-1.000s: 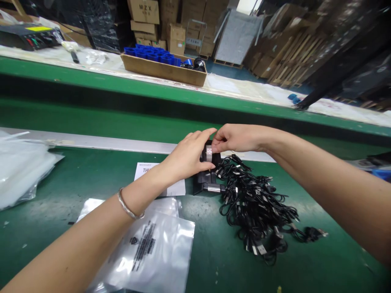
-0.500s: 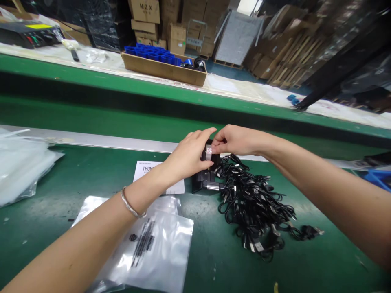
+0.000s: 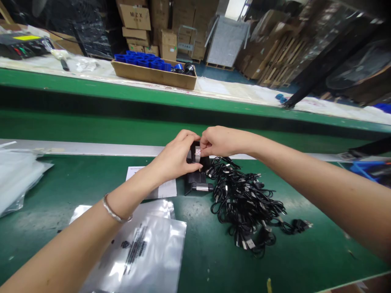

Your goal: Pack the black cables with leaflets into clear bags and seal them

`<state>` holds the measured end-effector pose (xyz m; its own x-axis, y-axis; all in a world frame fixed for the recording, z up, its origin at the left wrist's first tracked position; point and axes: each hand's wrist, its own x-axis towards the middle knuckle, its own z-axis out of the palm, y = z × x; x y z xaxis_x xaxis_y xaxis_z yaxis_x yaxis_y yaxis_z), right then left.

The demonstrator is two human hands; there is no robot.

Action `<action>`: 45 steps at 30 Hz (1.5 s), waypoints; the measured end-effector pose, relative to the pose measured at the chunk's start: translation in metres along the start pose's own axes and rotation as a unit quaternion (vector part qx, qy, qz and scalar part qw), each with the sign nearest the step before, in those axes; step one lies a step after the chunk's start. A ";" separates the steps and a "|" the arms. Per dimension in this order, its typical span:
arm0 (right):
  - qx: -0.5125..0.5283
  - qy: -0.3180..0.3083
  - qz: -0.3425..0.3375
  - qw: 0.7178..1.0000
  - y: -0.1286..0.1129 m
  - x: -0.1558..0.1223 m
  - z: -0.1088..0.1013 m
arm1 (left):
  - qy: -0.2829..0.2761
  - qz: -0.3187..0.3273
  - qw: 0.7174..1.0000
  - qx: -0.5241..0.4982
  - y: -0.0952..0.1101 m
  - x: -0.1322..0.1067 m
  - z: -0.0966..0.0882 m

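Both my hands meet over a small black device (image 3: 195, 179) lying on the green bench. My left hand (image 3: 175, 156) is wrapped round its upper end. My right hand (image 3: 218, 141) pinches a small white label (image 3: 197, 152) against that end, fingers closed. A tangled heap of black cables (image 3: 247, 199) with metal plugs lies just right of the device, touching it. A white printed card (image 3: 161, 185) lies under my left wrist. Silvery plastic bags (image 3: 140, 252) lie near my left forearm.
A pile of clear bags (image 3: 15, 175) sits at the left edge. A metal rail (image 3: 91, 148) runs across behind my hands. Beyond the green conveyor, a cardboard tray (image 3: 152, 75) holds blue parts. Blue items (image 3: 369, 169) lie at the far right. Stacked cartons stand behind.
My left hand's fingers have curled tighter round the device's end, and both hands sit a little lower and left in view. The camera has shifted slightly.
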<state>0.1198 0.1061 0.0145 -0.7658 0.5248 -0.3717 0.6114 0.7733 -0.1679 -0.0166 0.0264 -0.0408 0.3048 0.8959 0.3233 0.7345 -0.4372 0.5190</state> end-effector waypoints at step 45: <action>0.265 0.028 -0.002 0.964 0.020 -0.015 0.013 | 0.051 -0.027 0.998 -0.011 0.005 -0.005 0.010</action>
<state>0.1458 0.1089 0.0050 -0.7684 0.5526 -0.3228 0.6134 0.4922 -0.6176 -0.0088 0.0211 -0.0475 0.2012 0.9055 0.3736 0.7348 -0.3917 0.5538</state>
